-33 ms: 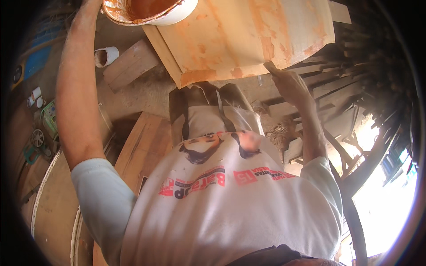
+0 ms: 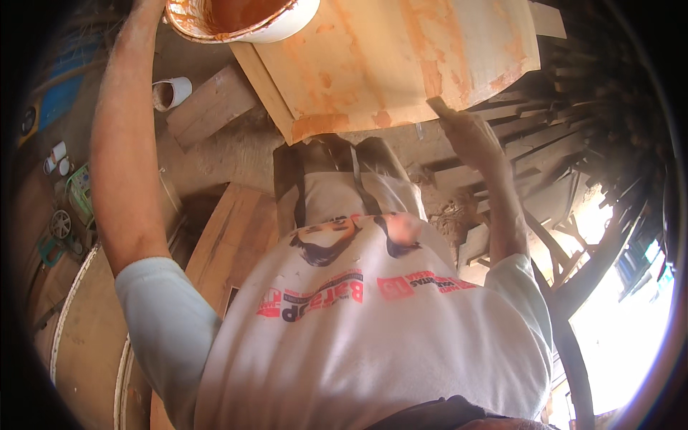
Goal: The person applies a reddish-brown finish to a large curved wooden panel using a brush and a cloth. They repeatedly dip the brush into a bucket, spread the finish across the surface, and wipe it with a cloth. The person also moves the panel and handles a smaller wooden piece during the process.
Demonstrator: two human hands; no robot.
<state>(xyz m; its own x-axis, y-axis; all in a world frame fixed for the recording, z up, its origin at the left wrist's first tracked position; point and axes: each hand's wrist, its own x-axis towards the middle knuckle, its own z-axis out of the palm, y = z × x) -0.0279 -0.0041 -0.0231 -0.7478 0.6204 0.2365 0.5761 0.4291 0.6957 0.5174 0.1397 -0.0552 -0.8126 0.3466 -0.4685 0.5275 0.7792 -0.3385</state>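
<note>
My right hand (image 2: 473, 140) is closed around a short, flat putty knife (image 2: 439, 107). Its blade is at the near edge of a pale wooden panel (image 2: 365, 72); whether it touches the wood I cannot tell. Orange-brown filler lies in streaks and patches over the panel. A white bucket (image 2: 287, 25) with orange-brown paste inside and smeared on its rim is at the top, over the panel's far left part. My left forearm (image 2: 129, 136) reaches up beside the bucket, and the hand is cut off by the upper edge, so its grip is hidden.
A small white pail (image 2: 172, 93) lies near a loose board (image 2: 213, 107) on the left. Brown planks (image 2: 233, 229) lie to the left of my legs. Several wood strips (image 2: 545, 136) are piled on the right. Curved white-edged panels (image 2: 93, 322) stand lower left.
My right hand has shifted slightly right and toward me, and the putty knife has turned so that more of its flat face shows. The bucket has dipped very slightly.
</note>
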